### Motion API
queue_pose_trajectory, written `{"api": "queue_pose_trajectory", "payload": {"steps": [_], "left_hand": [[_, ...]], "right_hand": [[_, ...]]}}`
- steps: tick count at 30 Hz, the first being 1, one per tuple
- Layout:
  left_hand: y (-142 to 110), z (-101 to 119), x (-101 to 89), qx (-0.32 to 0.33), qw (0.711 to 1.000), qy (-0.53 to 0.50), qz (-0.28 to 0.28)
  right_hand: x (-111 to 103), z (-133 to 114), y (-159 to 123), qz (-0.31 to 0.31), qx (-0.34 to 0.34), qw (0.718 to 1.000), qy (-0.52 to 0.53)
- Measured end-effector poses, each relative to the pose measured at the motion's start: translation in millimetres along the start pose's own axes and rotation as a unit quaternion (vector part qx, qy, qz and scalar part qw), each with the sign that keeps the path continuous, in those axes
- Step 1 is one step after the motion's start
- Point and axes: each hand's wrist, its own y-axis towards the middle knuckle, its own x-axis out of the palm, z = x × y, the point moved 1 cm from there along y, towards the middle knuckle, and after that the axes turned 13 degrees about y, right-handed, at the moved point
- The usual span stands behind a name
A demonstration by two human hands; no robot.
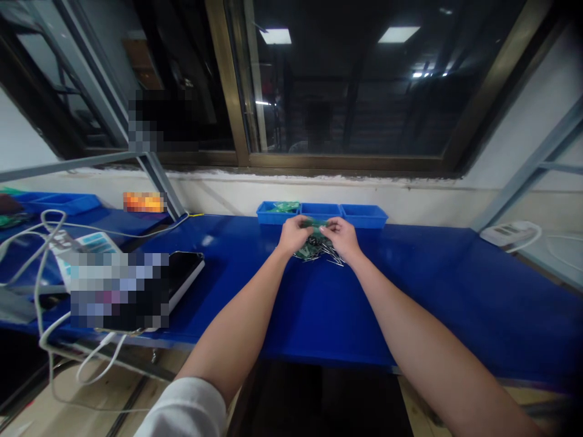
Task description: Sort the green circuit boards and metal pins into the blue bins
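Observation:
A small green see-through plastic bag (316, 224) is stretched between my two hands. My left hand (294, 234) pinches its left side with thumb and fingers. On the other side, my right hand (344, 237) has its thumb and fingers closed on the bag. Just below them, a pile of thin metal pieces (336, 258), like pins or nails, lies on the blue table (314, 315). Green plastic is mixed into that pile, partly hidden by my hands. Whether the bag contains anything is too small to tell.
Behind my hands stand three joined blue bins (364, 217), with green packets (285, 207) in the left one. A dark-screened device (186, 270) and white cables (43, 303) lie left. A white power strip (510, 233) sits far right. Another person's hand (10, 205) shows far left.

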Motion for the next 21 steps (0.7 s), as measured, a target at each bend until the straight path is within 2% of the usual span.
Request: {"api": "queue_pose_trajectory", "payload": {"steps": [3, 10, 13, 17, 21], "left_hand": [[2.0, -5.2, 0.3, 0.005, 1.0, 0.004, 0.002], [0.8, 0.0, -4.9, 0.017, 0.998, 0.006, 0.058], [0.0, 1.3, -5.1, 0.023, 0.998, -0.009, 0.049], [0.3, -0.4, -1.5, 0.009, 0.999, -0.053, 0.007], [0.0, 0.0, 1.7, -0.001, 0.995, -0.103, -0.001]], "right_hand": [[1.6, -2.9, -2.6, -0.002, 0.019, 1.0, 0.01], [3.4, -1.9, -5.7, -0.043, 0.04, 0.998, 0.028], [2.2, 0.4, -3.7, -0.044, 0.016, 0.999, -0.011], [-1.8, 2.0, 0.1, -0.018, -0.038, 0.994, -0.101], [-3.7, 3.7, 1.5, -0.008, -0.047, 0.989, -0.14]]}}
